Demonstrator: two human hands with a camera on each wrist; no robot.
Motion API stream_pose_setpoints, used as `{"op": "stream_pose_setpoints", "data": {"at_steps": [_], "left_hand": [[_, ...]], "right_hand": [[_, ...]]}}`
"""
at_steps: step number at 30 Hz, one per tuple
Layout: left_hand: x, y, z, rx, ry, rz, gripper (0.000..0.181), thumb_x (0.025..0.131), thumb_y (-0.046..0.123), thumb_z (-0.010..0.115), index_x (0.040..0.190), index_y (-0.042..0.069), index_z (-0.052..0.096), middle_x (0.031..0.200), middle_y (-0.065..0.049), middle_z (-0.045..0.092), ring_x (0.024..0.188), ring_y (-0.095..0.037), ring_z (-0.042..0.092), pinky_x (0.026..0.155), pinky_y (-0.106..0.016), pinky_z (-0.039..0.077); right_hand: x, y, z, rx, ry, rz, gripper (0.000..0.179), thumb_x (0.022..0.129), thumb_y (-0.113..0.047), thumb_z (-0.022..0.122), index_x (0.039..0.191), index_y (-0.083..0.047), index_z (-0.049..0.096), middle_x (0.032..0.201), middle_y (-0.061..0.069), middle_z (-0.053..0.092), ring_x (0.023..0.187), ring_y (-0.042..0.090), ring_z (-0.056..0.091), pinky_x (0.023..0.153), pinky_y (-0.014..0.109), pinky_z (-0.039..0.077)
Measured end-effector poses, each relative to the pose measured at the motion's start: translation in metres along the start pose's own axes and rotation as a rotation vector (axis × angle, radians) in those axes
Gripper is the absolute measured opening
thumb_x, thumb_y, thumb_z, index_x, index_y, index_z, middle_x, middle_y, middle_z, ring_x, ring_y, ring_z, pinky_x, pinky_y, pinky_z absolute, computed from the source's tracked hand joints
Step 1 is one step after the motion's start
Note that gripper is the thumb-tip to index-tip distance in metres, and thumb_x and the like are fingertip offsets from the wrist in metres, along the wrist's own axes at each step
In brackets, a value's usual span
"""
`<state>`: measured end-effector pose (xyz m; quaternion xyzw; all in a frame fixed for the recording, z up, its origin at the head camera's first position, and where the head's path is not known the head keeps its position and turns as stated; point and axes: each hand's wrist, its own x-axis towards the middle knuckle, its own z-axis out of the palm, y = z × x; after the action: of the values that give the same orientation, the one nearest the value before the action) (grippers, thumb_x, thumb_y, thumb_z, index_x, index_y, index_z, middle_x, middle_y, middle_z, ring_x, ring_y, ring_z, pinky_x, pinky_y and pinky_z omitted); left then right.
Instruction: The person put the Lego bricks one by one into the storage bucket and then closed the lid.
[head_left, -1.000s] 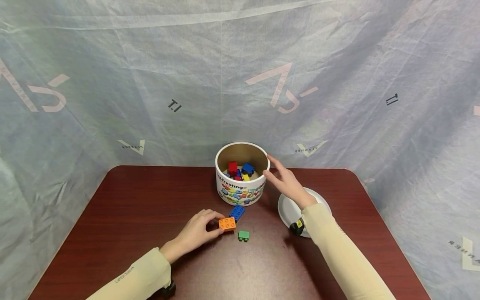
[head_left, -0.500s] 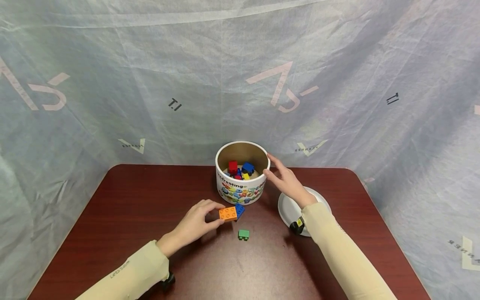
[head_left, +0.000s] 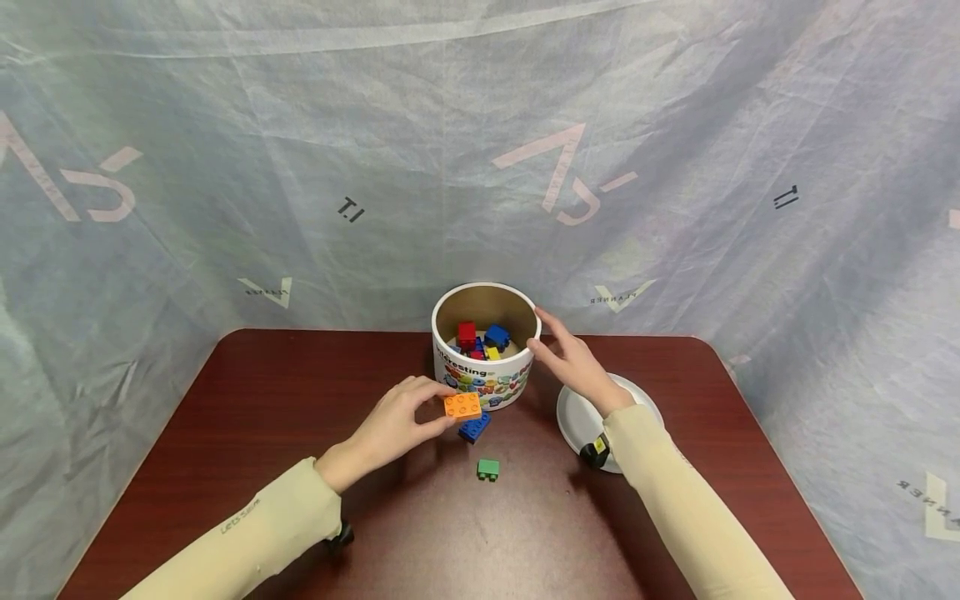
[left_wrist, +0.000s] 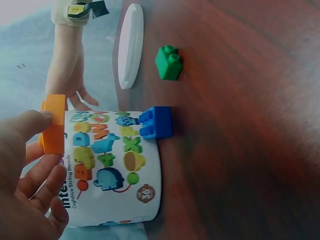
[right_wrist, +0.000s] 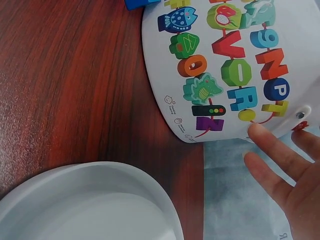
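My left hand (head_left: 390,429) pinches an orange toy building brick (head_left: 462,406) between thumb and fingers, raised off the table in front of the round white bucket (head_left: 517,382). In the left wrist view the brick (left_wrist: 58,125) stands edge-on beside the bucket's printed wall. With fingers fairly straight, my right hand (head_left: 573,365) touches the bucket's right side at the rim. Inside lie several bricks, among them a red brick (head_left: 467,334) and a blue one (head_left: 497,337). A second blue brick (head_left: 474,428) lies at the bucket's foot, partly behind the orange brick. Nearer me sits a small green brick (head_left: 488,469).
A white round lid (head_left: 576,421) lies on the table to the right, partly under my right forearm. The dark red wooden table (head_left: 247,400) runs back to a grey cloth (head_left: 390,167) that hangs behind and on both sides.
My left hand has lifted the orange brick and carried it forward, slightly right, toward the bucket. It now covers part of the bucket's lower front. My right hand has stayed at the rim.
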<state>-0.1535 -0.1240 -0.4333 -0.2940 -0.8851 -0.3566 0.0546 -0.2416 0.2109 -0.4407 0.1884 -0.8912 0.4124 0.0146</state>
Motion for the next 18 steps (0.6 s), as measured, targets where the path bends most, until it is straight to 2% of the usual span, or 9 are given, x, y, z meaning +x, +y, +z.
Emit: {"op": "stream_pose_setpoints", "data": {"at_steps": [3, 9, 18], "left_hand": [[0.005, 0.001, -0.003, 0.002, -0.002, -0.002, 0.036, 0.091, 0.025, 0.084, 0.124, 0.014, 0.074, 0.109, 0.002, 0.07, 0.098, -0.021, 0.061, 0.084, -0.035, 0.054], [0.013, 0.004, -0.008, 0.009, 0.024, 0.041, 0.036, 0.089, 0.022, 0.085, 0.122, 0.014, 0.074, 0.108, 0.0, 0.071, 0.097, -0.022, 0.061, 0.084, -0.037, 0.054], [0.032, 0.009, -0.017, -0.01, 0.033, 0.019, 0.038, 0.09, 0.022, 0.084, 0.125, 0.01, 0.073, 0.11, -0.004, 0.07, 0.095, -0.017, 0.056, 0.082, -0.041, 0.055]], "right_hand": [[-0.001, 0.0, 0.0, 0.001, -0.001, 0.002, 0.071, 0.106, -0.04, 0.06, 0.167, -0.025, 0.026, 0.158, 0.013, 0.048, 0.106, 0.035, 0.068, 0.095, 0.054, 0.056], [0.0, 0.001, 0.001, 0.002, -0.005, 0.0, 0.072, 0.106, -0.039, 0.06, 0.167, -0.024, 0.026, 0.152, 0.015, 0.053, 0.106, 0.033, 0.068, 0.094, 0.054, 0.056], [0.0, 0.001, 0.001, -0.006, -0.004, -0.005, 0.072, 0.106, -0.039, 0.061, 0.167, -0.023, 0.026, 0.145, 0.016, 0.058, 0.104, 0.032, 0.069, 0.094, 0.053, 0.056]]}}
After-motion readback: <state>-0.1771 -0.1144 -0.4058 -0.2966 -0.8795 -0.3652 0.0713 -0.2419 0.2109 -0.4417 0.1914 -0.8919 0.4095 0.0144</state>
